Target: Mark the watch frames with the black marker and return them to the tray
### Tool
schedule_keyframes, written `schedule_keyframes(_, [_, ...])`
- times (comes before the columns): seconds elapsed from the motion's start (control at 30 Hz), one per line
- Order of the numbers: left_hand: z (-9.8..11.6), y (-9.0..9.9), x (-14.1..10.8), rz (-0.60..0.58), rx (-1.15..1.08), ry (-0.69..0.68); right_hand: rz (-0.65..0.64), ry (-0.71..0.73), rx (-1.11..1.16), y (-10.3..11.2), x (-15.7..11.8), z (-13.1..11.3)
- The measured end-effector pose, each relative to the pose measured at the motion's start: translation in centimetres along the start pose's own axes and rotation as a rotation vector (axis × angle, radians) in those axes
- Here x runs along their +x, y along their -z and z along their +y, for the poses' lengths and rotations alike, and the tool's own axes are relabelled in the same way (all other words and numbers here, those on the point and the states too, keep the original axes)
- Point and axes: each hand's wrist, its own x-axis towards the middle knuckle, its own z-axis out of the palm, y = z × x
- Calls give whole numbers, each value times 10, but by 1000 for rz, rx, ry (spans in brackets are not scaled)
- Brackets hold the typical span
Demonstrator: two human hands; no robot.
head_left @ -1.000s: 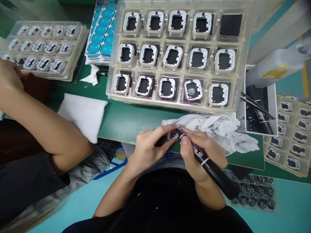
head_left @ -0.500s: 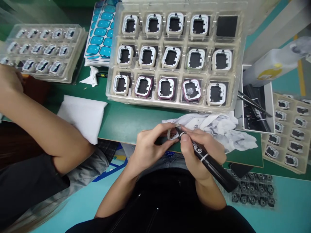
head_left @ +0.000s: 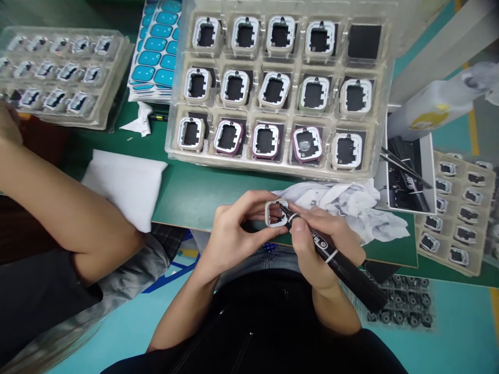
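Tray (head_left: 390,78): fourteen frames, one pocket bare. Left hand (head_left: 234,234) pinches frame (head_left: 276,214); right hand (head_left: 319,249) grips marker (head_left: 335,262).

An electronics assembly workshop: beyond the hands, clear blister trays (head_left: 390,93) of square watch frames (head_left: 235,87) crowd the green worktop (head_left: 195,192), with blue sticker sheets (head_left: 156,52) and a co-worker's arm (head_left: 58,208) alongside.

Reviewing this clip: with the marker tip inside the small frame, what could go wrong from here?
The left hand pinches the white frame only by its edges, so pressure from the black marker in the right hand might twist it loose. A slip of the tip could ink the frame's face. The work sits over the table edge, so a dropped frame would likely fall into the lap.
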Motion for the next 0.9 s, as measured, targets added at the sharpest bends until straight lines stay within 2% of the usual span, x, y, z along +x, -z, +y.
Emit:
schedule_keyframes(0.67, [-5, -2, -6, 31, 174, -73, 0, 30, -78, -2, 2, -2])
schedule_keyframes(0.9, [-8, -1, -9, 64, 259, -116, -45, -50, -68, 5, -1, -1])
